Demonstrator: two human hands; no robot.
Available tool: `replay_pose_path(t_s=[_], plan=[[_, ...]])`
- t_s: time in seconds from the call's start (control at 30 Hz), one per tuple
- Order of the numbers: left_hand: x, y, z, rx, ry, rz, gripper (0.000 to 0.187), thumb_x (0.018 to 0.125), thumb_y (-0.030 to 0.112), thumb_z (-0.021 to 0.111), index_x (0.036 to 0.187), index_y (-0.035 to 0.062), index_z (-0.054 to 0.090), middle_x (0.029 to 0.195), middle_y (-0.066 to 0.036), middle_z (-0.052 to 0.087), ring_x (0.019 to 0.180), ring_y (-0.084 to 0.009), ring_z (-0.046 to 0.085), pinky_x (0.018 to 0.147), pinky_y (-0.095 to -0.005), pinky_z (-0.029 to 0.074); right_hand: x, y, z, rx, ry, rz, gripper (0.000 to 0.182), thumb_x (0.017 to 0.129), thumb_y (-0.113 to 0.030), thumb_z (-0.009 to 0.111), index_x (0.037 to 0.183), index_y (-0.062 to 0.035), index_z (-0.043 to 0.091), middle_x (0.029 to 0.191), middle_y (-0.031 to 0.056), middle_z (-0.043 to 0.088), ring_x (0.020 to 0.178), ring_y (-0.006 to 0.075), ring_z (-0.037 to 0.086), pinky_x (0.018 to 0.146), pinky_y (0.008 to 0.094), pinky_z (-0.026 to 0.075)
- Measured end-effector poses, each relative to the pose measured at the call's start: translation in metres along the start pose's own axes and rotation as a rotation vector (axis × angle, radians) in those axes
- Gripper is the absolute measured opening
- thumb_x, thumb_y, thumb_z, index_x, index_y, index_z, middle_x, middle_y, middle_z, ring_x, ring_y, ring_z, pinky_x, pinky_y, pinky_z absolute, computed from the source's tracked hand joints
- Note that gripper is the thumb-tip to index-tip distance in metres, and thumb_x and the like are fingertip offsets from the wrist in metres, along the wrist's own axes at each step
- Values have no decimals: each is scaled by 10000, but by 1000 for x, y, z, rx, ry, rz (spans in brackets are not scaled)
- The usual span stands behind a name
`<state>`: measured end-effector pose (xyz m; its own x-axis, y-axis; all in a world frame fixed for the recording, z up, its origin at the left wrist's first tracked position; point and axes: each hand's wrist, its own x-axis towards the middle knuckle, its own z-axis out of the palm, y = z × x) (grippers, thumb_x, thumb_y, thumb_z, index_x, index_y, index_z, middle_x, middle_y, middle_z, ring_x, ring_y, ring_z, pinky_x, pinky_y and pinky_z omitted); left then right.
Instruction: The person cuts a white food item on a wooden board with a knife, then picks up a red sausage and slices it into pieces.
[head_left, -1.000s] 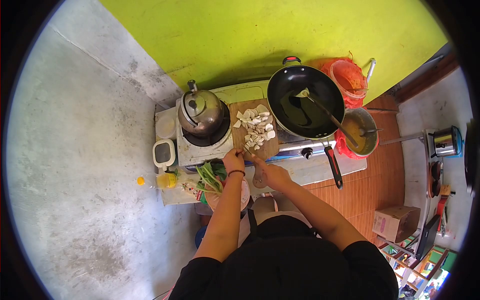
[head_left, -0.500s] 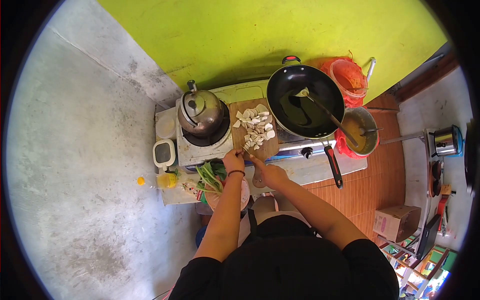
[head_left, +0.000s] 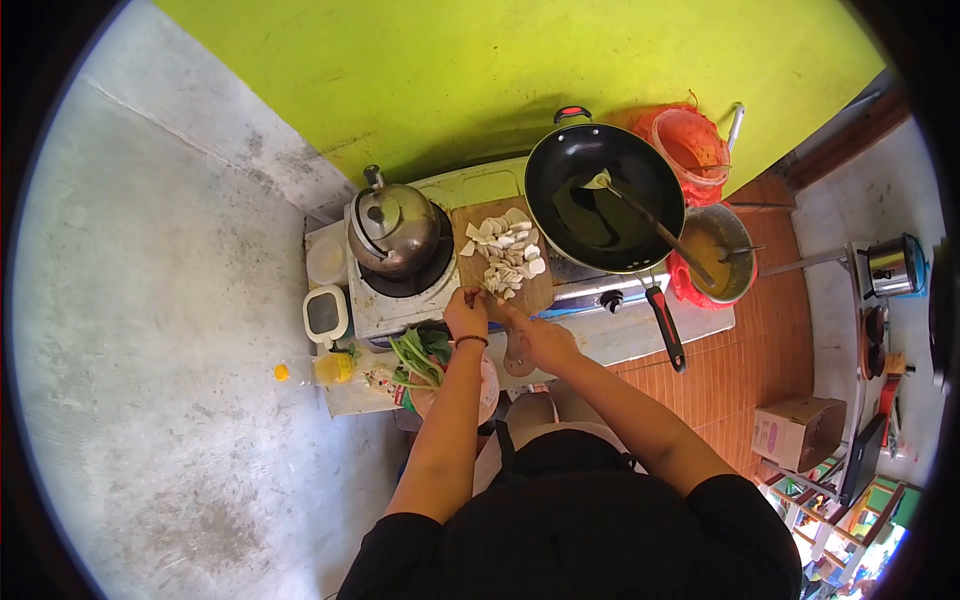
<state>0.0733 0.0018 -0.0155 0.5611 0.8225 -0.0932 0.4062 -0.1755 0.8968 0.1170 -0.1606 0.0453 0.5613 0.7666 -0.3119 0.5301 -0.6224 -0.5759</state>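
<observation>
A wooden cutting board [head_left: 533, 291] lies across the front of the stove, its rounded handle pointing towards me. Pale sliced pieces [head_left: 505, 248] are heaped on its upper part. My right hand [head_left: 543, 343] is closed around a knife [head_left: 489, 293], most of which is hidden; its thin blade points left over the board's near end. My left hand [head_left: 466, 314] is at the board's near left edge, fingers pinched close to the blade. Whatever small piece those fingers hold is too small to make out.
A metal kettle [head_left: 393, 232] stands on the left burner, and a black wok [head_left: 640, 175] with oil and a spatula is on the right. Leafy greens [head_left: 420, 358] rest below my left hand. A pot [head_left: 738, 240] and red-wrapped bucket [head_left: 690, 145] stand at right.
The whole view has shifted slightly, so the stove and wok appear a little further left and higher. Both hands stay close together at the board's near end, with little visible change in grip.
</observation>
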Motion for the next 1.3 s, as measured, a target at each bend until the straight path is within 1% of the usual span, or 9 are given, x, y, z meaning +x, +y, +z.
replay_pose_path(t_s=[0.17, 0.37, 0.57, 0.77, 0.87, 0.97, 1.07, 1.17, 1.3], plan=[[14, -3, 13, 14, -20, -48, 108, 816, -5, 663, 923, -22, 658, 824, -130, 699, 765, -184, 690, 716, -292, 529, 3, 9, -3, 211, 76, -7, 704, 885, -138, 511, 1498, -308, 209, 795, 232, 618, 747, 411, 627, 688, 497, 494], [23, 16, 25, -80, 27, -19, 116, 816, 40, 664, 925, -2, 669, 881, -142, 699, 831, -207, 688, 740, -318, 533, 8, 25, -15, 231, 66, 33, 695, 893, -155, 509, 1499, -304, 200, 788, 257, 629, 768, 440, 628, 713, 536, 486], [32, 46, 29, 235, 62, -58, 136, 800, 130, 634, 911, 72, 688, 872, -106, 701, 845, -287, 668, 764, -380, 523, 8, 29, -33, 234, 22, 65, 714, 908, -135, 514, 1512, -288, 166, 745, 243, 617, 727, 429, 619, 686, 507, 475], [48, 60, 44, 402, 77, 208, 127, 766, 149, 672, 876, 87, 685, 834, -90, 680, 820, -292, 619, 786, -411, 478, 8, 33, -42, 258, 61, 38, 693, 901, -127, 508, 1501, -274, 194, 747, 258, 621, 743, 442, 621, 702, 538, 472], [54, 65, 52, 380, 79, 392, 173, 759, 176, 696, 921, 117, 702, 904, -94, 642, 877, -309, 588, 827, -415, 462, 7, 39, -43, 278, 90, 27, 693, 899, -114, 515, 1500, -250, 197, 733, 258, 618, 720, 445, 615, 689, 535, 464], [57, 78, 62, 427, 0, 340, 228, 744, 186, 713, 971, 159, 716, 1014, -94, 584, 974, -314, 538, 864, -418, 442, 5, 42, -46, 353, 82, 66, 692, 901, -112, 518, 1500, -235, 194, 713, 259, 610, 704, 454, 608, 681, 534, 457], [69, 72, 76, 488, -88, 308, 268, 731, 176, 717, 997, 202, 726, 1092, -84, 551, 1046, -312, 503, 901, -427, 416, 4, 48, -46, 316, 115, 50, 708, 919, -117, 532, 1513, -245, 168, 652, 219, 575, 617, 397, 588, 618, 472, 438], [66, 87, 80, 620, -128, 228, 242, 719, 174, 722, 960, 197, 728, 1109, -79, 544, 1082, -310, 479, 931, -430, 392, 4, 52, -45, 325, 119, 62, 717, 919, -113, 534, 1515, -253, 162, 647, 210, 573, 607, 393, 585, 609, 456, 437], [65, 90, 79, 515, -53, 209, 197, 724, 182, 725, 921, 179, 718, 1102, -69, 546, 1087, -310, 482, 946, -427, 383, 2, 45, -53, 337, 71, 102, 698, 911, -115, 519, 1506, -234, 173, 701, 248, 606, 700, 448, 609, 661, 528, 443]])
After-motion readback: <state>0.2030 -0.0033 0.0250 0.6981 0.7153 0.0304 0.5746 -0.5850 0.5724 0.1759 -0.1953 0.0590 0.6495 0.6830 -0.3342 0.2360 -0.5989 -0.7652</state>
